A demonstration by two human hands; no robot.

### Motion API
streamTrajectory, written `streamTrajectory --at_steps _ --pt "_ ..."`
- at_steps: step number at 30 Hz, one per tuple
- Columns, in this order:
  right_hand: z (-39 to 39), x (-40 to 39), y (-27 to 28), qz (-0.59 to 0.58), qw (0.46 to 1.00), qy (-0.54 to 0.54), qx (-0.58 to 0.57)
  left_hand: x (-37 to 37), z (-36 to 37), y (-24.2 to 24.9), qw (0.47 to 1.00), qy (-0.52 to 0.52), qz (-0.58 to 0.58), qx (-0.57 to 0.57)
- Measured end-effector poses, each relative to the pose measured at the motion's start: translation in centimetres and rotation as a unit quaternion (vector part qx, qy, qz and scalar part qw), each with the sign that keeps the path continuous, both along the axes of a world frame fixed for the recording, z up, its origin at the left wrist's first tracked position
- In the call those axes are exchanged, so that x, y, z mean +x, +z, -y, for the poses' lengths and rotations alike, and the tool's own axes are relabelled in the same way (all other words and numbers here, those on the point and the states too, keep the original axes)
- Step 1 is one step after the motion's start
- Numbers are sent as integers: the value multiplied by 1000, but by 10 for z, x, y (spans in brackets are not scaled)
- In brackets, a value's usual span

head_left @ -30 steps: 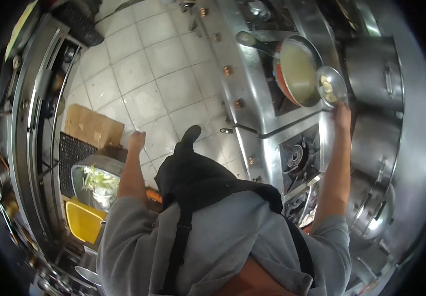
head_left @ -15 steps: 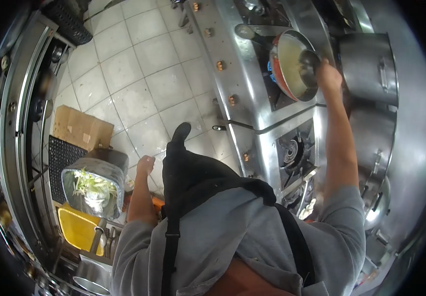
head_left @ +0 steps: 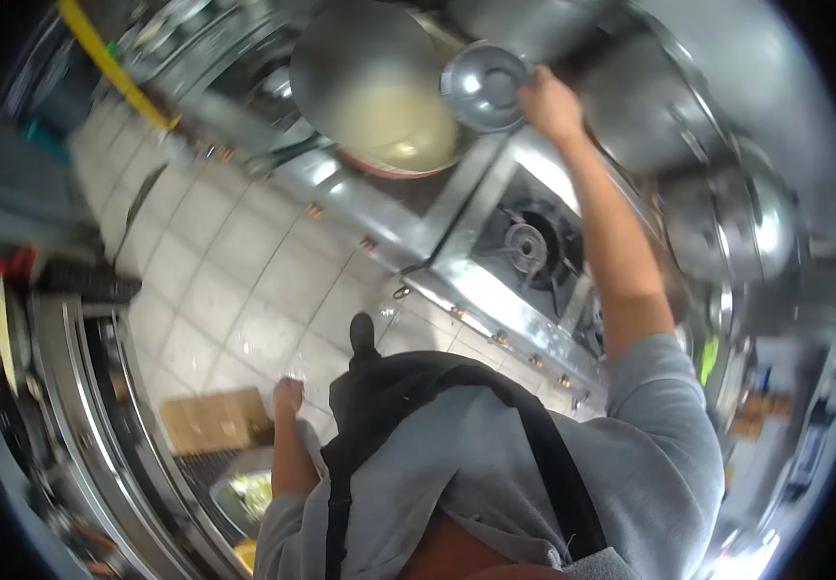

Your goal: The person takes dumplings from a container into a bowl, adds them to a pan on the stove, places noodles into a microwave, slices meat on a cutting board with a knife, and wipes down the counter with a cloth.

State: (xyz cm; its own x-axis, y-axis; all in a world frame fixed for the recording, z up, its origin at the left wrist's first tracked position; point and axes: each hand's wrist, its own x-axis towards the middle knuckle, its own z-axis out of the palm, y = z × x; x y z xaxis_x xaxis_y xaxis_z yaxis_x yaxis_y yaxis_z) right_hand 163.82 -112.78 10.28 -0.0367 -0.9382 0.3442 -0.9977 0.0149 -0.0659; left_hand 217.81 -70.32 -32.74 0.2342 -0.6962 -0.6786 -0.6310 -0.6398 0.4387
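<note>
The right hand point(head_left: 550, 104) extends over the stainless-steel gas stove point(head_left: 476, 290). Its grip is closed on the edge of a small, round, silver metal bowl point(head_left: 484, 87). The bowl is held above the stove, at the right side of an orange-red-sided round pan point(head_left: 394, 173). Contact between bowl and pan cannot be determined.

The pan sits on the stove and contains pale yellow liquid point(head_left: 394, 121). A large, grey, round surface point(head_left: 355, 53) overlaps the pan's upper left portion in view; blur prevents identification.

A black ring-shaped burner point(head_left: 526, 246) is exposed on the near section of the stove, below the right forearm in view. Two large silver metal pots point(head_left: 650, 111) point(head_left: 737, 213) stand to the right of the forearm.

The left hand point(head_left: 288, 396) hangs low over the pale tiled floor point(head_left: 244, 319), well apart from the stove. Its fingers appear curled; whether its grip holds anything cannot be determined. A flat brown cardboard piece point(head_left: 215, 420) lies near this hand.
</note>
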Motion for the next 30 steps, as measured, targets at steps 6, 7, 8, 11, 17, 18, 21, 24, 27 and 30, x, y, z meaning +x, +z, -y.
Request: streamTrajectory --at_steps 6,7,8,11,17,18,21,24,27,30 --pt "-211 -87 19 490 853 -172 60 -122 124 97 965 -191 -173 56" --pt "-251 -106 12 510 830 -220 57 -164 142 134 952 -223 -209 -10" --pt "-295 -127 -4 510 844 -167 9 -209 154 168 933 -252 -248 -72" --pt "-424 -166 -31 518 828 -215 -22 -358 157 251 845 -345 -393 -116" --pt "-627 -181 -44 430 824 -345 -133 -594 29 350 663 -552 -495 107" --pt "-653 -180 -24 522 748 -387 -139 -622 -1 358 683 -520 -496 131" --pt "-733 -179 -10 595 644 -423 -231 -696 -55 352 700 -490 -479 202" --pt "-824 -177 -22 555 599 -478 -322 -768 -93 364 706 -480 -462 238" --pt "-894 -164 -37 501 540 -575 -357 -858 -96 359 717 -450 -482 227" --pt "-934 -142 -41 486 491 -612 -386 -950 -73 365 706 -391 -550 216"
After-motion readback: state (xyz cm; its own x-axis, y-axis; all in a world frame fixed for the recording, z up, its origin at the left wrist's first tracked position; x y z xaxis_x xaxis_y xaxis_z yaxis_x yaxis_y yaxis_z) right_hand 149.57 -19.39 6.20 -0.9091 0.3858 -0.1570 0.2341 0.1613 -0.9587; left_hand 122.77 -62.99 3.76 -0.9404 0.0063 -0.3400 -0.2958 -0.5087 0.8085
